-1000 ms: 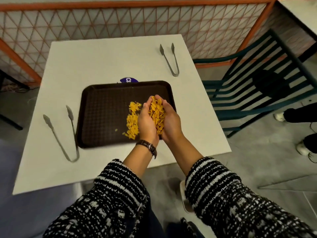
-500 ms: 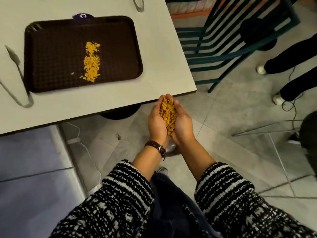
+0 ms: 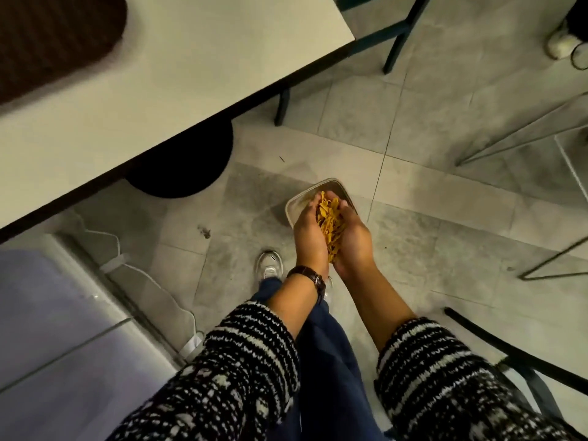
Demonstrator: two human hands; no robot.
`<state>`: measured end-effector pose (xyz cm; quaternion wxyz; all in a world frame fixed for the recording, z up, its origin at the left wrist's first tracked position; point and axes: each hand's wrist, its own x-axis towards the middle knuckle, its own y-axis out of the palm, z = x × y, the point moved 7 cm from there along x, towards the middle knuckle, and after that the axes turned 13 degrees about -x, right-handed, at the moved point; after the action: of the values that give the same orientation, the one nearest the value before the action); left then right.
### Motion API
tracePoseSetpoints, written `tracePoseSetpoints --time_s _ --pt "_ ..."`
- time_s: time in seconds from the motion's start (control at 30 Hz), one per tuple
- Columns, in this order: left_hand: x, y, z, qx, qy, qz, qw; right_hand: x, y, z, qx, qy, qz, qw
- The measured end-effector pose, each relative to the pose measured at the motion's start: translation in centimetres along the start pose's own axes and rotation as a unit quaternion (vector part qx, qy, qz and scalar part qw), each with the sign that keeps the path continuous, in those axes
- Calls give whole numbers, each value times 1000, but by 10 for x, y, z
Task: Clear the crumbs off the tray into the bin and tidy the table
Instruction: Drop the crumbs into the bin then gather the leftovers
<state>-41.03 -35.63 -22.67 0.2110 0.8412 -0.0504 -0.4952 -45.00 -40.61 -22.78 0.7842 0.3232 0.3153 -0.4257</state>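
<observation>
My left hand [image 3: 309,232] and my right hand [image 3: 351,240] are cupped together, holding a heap of yellow crumbs [image 3: 331,221] between the palms. They hover over a small metal bin [image 3: 294,205] standing on the grey floor, hiding most of its opening. A corner of the brown tray [image 3: 54,39] shows at the top left on the white table [image 3: 191,74]; any crumbs on it are out of view.
The table's round black base [image 3: 184,160] stands left of the bin. Dark chair legs [image 3: 394,36] and thin metal frames [image 3: 521,138] are at the right. A white cable [image 3: 152,281] runs over the floor tiles by a grey panel [image 3: 57,329]. Someone's shoe [image 3: 560,43] shows top right.
My cupped hands have carried the crumbs off the tray, past the table edge and down over the bin on the floor. My view has swung down from the table.
</observation>
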Motion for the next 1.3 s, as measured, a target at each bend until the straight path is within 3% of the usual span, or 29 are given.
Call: tracePoseSetpoints --time_s 0.27,0.5,0.6,0.73,0.9,1.03,1.17,1.23,1.3 --pt "123 -27 71 3 -90 -17 996 119 -54 -61 25 64 -58 996" --pt "183 -54 93 132 -73 -64 986 159 -70 -90 24 101 -69 992" --pt "185 -51 114 171 -97 -4 980 156 -61 -90 9 100 -60 993" --pt "167 -9 96 358 -10 137 923 155 -54 -77 -68 47 -98 992" --pt "194 -12 85 303 -21 83 949 165 -57 -58 18 61 -60 996" --pt "200 -17 75 324 -6 13 946 168 -48 -57 -33 68 -75 994" --pt "186 -8 77 252 -22 27 967 172 -56 -69 -73 94 -146 982" --pt "185 -14 81 229 18 41 972 175 -56 -69 13 91 -135 987" --pt "199 -26 91 313 11 127 941 173 -51 -60 142 113 -72 981"
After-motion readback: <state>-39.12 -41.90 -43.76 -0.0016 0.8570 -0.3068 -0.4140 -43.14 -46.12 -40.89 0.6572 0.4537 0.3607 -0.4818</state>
